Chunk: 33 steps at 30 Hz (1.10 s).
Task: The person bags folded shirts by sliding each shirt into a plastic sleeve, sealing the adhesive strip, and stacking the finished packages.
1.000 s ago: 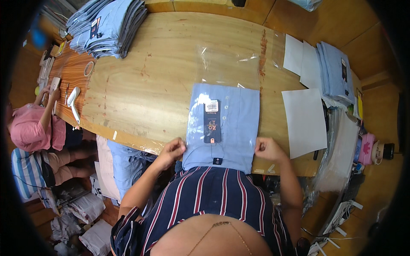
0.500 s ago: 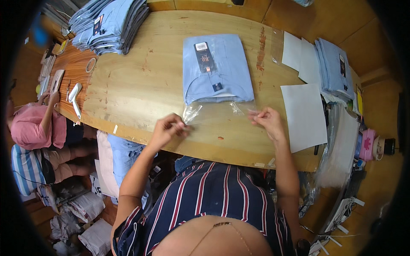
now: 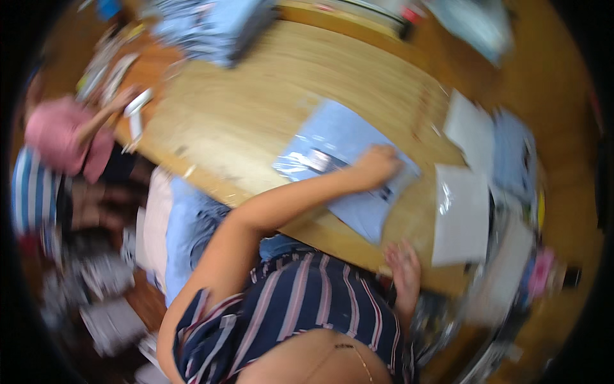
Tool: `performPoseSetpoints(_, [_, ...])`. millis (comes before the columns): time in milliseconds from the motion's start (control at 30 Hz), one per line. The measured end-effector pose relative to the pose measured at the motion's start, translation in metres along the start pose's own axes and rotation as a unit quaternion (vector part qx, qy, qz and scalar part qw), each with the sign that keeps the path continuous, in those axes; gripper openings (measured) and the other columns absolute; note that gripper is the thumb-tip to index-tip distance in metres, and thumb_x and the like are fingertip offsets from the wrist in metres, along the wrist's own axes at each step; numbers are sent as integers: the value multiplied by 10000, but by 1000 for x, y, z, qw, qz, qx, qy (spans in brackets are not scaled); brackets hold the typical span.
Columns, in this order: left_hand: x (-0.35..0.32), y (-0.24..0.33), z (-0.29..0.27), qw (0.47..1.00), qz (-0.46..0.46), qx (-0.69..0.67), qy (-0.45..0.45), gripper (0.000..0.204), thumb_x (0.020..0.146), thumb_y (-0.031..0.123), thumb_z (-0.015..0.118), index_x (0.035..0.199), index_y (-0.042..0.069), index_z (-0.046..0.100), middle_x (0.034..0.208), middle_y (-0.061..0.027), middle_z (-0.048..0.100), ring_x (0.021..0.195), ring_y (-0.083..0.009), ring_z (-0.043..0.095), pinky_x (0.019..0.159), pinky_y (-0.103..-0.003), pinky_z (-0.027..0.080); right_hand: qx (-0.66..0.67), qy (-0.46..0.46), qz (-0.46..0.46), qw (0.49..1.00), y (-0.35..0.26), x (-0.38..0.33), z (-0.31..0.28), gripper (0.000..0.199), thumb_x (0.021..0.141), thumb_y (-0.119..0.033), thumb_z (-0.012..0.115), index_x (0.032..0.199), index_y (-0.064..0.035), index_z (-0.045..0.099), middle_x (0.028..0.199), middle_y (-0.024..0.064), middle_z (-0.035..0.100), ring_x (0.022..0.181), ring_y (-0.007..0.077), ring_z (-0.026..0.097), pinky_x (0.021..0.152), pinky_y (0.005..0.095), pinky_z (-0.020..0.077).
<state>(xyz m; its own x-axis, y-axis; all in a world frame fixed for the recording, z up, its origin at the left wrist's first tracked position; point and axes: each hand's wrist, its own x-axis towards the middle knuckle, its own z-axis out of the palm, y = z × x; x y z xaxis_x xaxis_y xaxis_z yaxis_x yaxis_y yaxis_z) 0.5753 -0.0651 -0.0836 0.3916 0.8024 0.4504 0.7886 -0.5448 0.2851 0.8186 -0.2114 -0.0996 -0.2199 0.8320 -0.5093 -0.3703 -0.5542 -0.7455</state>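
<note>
A folded light-blue shirt in a clear plastic bag lies turned at an angle on the table. Its dark tag shows through the film. My left arm reaches across the shirt, and my left hand rests on its right part with the fingers curled closed. Whether those fingers pinch the film is hidden by blur. Apart from the shirt, my right hand is at the table's front edge, fingers up and somewhat apart, with nothing seen in it.
A stack of blue shirts stands at the far left. White sheets and more folded shirts lie at the right. A white handheld tool lies near a person in pink at left. Blue and pale cloth hangs below the table edge.
The bagged shirt has turned and come nearer. My left hand has moved from the bag's near end across to its right part. My right hand has drawn back toward me, off the film.
</note>
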Motion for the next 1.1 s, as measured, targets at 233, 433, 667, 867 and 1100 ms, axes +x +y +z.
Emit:
performPoseSetpoints(233, [82, -11, 64, 988, -28, 39, -150, 210, 637, 204, 587, 785, 61, 626, 810, -121, 600, 775, -279, 560, 669, -396, 445, -69, 92, -68, 991, 29, -13, 2, 417, 788, -56, 506, 1182, -6, 376, 1138, 199, 441, 1044, 271, 445, 907, 374, 346])
performPoseSetpoints(433, [104, 10, -48, 940, 37, -142, -309, 293, 612, 273, 641, 824, 71, 632, 839, -101, 612, 761, -270, 555, 663, -383, 436, -205, 10, -136, 969, -8, 17, 35, 451, 764, -104, 553, 1167, -5, 378, 1116, 187, 449, 1007, 267, 447, 891, 378, 357])
performPoseSetpoints(667, [78, 26, -209, 949, 107, -266, -130, 352, 605, 297, 714, 869, 82, 627, 778, -59, 601, 709, -178, 544, 626, -304, 417, -298, -41, -354, 886, -85, 25, 73, 498, 735, -160, 608, 1150, -3, 381, 1090, 173, 458, 965, 263, 448, 871, 382, 370])
performPoseSetpoints(867, [20, 35, -251, 886, -36, -460, 51, 278, 622, 161, 689, 855, 39, 599, 767, -72, 593, 704, -168, 542, 591, -292, 431, -303, -65, -496, 811, -186, 36, 89, 545, 710, -208, 654, 1135, -1, 383, 1068, 160, 465, 928, 259, 450, 855, 385, 381])
performPoseSetpoints(1100, [19, -16, -214, 850, -163, -474, 161, 167, 753, 140, 535, 803, 3, 617, 709, -72, 589, 648, -141, 535, 567, -286, 425, -401, -164, -441, 786, -233, 72, 177, 153, 799, -111, 529, 798, 33, 582, 747, 124, 576, 700, 212, 538, 672, 316, 454])
